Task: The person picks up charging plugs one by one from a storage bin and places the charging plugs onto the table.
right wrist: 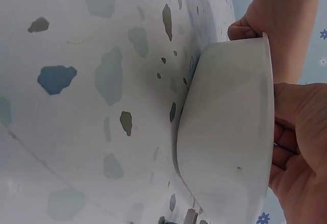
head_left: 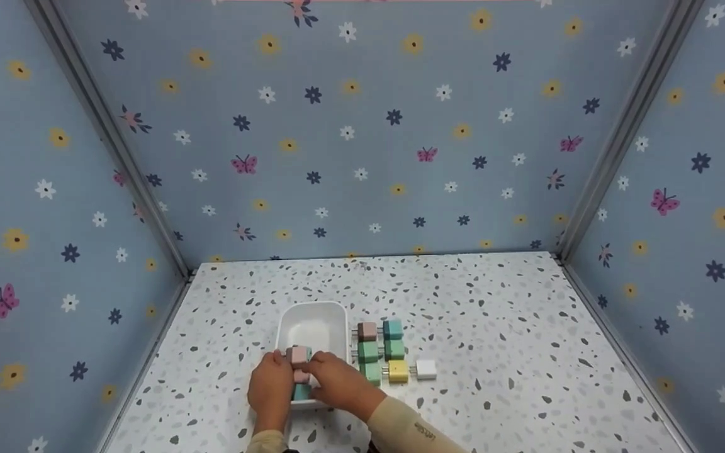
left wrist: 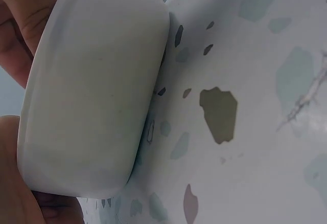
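A pink plug charger (head_left: 298, 355) is held above the near half of a white plastic box (head_left: 313, 309). My left hand (head_left: 270, 387) pinches it from the left, near its prongs, while the fingertips of my right hand (head_left: 342, 381) grip its right side, where a bit of teal shows. Below it, another pink charger (head_left: 301, 377) and a teal charger (head_left: 301, 392) lie inside the box, partly covered by the hands. Both wrist views show mostly the outer wall of the box (left wrist: 97, 91), with fingers over its rim and the chargers hidden behind it.
Right of the box, several plug chargers stand in rows: pink (head_left: 367, 331), teal (head_left: 393, 329), green (head_left: 368, 352), yellow (head_left: 398, 371) and white (head_left: 426, 369). The speckled table (head_left: 494, 333) is bounded by flowered panels (head_left: 362, 126) at the back and sides.
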Demonstrator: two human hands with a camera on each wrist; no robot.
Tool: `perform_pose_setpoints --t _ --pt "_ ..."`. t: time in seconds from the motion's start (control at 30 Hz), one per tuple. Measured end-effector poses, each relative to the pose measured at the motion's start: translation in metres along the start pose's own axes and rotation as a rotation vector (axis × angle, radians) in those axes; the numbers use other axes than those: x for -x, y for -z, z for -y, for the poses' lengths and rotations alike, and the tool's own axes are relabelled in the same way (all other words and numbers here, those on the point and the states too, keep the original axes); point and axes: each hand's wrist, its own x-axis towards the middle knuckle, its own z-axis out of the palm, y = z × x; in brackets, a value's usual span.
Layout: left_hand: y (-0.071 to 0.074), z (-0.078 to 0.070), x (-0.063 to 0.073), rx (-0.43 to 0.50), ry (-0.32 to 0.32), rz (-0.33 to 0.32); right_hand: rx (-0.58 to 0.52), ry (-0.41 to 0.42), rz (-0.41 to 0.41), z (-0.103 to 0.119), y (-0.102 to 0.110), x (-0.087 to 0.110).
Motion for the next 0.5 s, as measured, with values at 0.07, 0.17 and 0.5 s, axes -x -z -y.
perform_pose_setpoints --t 0.07,0.17,0.5 --pt "-0.001 0.001 0.000 -0.007 0.007 0.003 -0.012 -0.006 0.012 0.000 -0.002 -0.001" --pt "-0.001 0.002 0.000 -0.008 0.008 0.005 -0.031 -0.014 0.023 0.000 -0.003 -0.004" --pt "-0.001 0.002 0.000 -0.005 -0.009 0.000 -0.044 -0.013 0.062 0.000 -0.007 -0.012"
